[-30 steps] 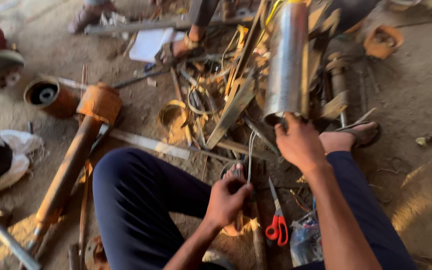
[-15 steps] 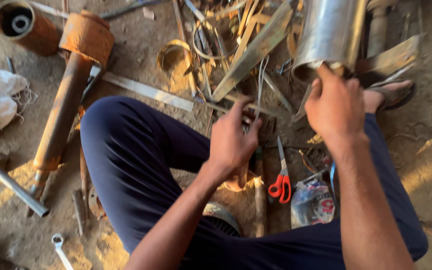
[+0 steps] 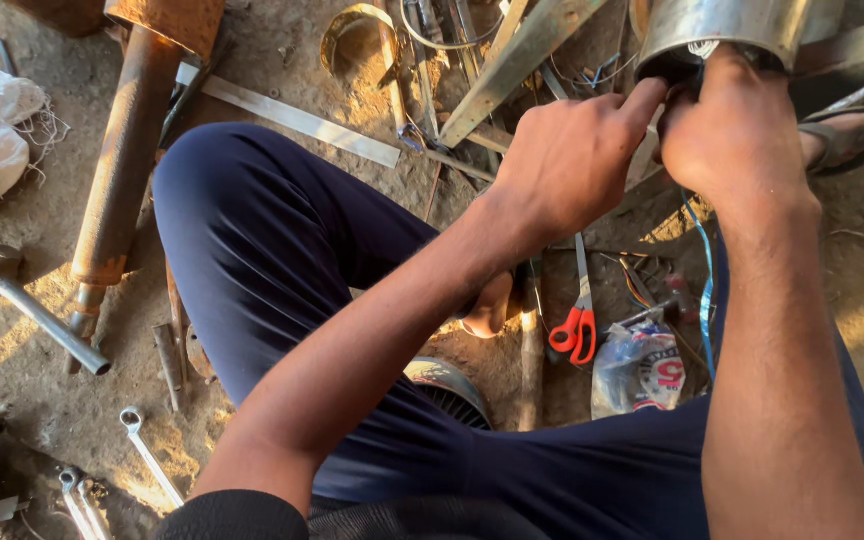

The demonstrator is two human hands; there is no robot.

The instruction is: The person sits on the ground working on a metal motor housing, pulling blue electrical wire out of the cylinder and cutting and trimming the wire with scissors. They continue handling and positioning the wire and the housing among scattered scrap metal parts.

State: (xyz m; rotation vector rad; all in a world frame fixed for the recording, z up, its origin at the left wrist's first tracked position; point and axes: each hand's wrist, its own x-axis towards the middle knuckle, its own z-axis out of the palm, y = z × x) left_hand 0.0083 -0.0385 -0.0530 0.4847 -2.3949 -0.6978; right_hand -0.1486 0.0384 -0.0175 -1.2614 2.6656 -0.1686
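I sit on a dirt floor in dark blue trousers. A shiny steel cylinder (image 3: 727, 25) lies at the top right with its open end toward me. My right hand (image 3: 737, 135) is closed at that open end, fingers curled over the rim. My left hand (image 3: 572, 160) reaches in beside it, the index finger touching the rim. What the fingers pinch inside the opening is hidden. Thin wires, a blue one (image 3: 704, 270) among them, hang from under my hands.
Red-handled scissors (image 3: 577, 325) and a plastic packet (image 3: 637, 370) lie between my legs. A rusty pipe (image 3: 127, 160), a hammer (image 3: 27, 305), spanners (image 3: 147, 450), a flat metal strip (image 3: 302, 122) and scrap bars (image 3: 512, 65) litter the ground. My sandalled foot (image 3: 847, 135) rests at right.
My left hand rose from near my lap up to the cylinder's open end, joining the right hand. The view tilted down and closer.
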